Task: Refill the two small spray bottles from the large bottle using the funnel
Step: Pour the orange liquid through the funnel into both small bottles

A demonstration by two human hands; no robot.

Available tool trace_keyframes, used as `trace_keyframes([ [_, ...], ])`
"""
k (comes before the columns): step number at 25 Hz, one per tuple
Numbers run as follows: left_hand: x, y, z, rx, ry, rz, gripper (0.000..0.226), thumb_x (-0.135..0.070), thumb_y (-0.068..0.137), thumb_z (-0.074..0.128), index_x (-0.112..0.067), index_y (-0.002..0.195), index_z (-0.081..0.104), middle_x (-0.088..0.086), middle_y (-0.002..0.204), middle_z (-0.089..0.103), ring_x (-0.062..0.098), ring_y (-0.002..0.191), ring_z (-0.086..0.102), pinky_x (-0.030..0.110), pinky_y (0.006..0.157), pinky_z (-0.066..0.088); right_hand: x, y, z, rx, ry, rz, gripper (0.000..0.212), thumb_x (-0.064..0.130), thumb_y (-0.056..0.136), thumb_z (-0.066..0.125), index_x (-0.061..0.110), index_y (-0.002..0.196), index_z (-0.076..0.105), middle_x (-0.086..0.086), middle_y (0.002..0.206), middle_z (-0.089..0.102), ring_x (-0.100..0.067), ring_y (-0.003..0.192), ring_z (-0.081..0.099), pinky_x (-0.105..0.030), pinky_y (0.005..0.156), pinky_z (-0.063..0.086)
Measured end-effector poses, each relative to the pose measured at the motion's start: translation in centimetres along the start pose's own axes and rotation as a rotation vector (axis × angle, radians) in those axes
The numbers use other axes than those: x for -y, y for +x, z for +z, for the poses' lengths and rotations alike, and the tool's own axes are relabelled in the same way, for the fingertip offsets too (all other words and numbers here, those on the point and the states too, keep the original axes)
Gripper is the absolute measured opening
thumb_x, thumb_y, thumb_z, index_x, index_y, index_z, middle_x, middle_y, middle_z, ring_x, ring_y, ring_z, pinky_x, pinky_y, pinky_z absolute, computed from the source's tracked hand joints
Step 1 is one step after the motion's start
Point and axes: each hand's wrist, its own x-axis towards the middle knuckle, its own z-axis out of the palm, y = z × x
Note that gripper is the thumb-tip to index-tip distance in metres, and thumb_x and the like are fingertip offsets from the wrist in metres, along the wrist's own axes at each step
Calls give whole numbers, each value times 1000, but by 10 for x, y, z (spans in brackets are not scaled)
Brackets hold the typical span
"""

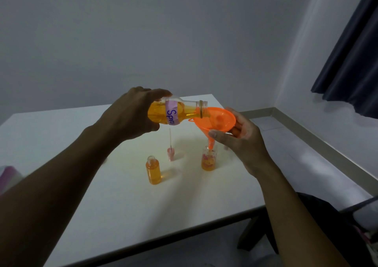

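The left hand (pixel 135 111) gripped the large bottle (pixel 176 112) round its base end, fingers and thumb curled about the body behind the pink label. The bottle was held tipped almost level above the middle of the worktop (pixel 81 205), its open neck resting over the rim of the funnel (pixel 214 120). It looked like smooth clear plastic, about half full of orange liquid. I judged it moderately heavy, with weight that would shift towards the neck as it tilted, so a firm hold on the wide body suited it.

Below it, towards the near edge, stood one small spray bottle (pixel 153 170), uncapped and nearly full, apart from both hands. Just behind it stood a pink spray head (pixel 170 154) with its tube pointing up.

The funnel seemed thin, stiff and very light, likely to tip if left alone. Its spout sat in the neck of the second small spray bottle (pixel 209 159), which held only a little liquid and would topple easily. The right hand (pixel 243 142) pinched the funnel's cone from the right, thumb in front and fingers behind.
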Motion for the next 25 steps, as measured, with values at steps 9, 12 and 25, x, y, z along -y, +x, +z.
trace_keyframes([
  [9,-1,1,0,-3,31,-13,87,-12,59,87,-22,136,49,11,120,65,33,104,58,46,81,53,-2,2,0,2,11,-13,90,48,63,87,30,144,49,0,132,64,-21,115,67,-34,81,61],
  [12,-2,0,0,-6,28,-15,87,-12,59,87,-22,136,49,11,121,65,33,105,58,46,81,52,-2,2,-1,-1,8,-23,91,46,64,87,28,144,49,0,132,64,-20,114,67,-32,79,61],
  [25,-4,0,-3,-25,38,-21,85,-12,60,87,-21,137,50,11,122,65,33,105,57,44,80,49,-4,4,1,-15,0,-5,92,50,62,88,30,143,50,-1,132,65,-23,114,67,-37,80,62],
])
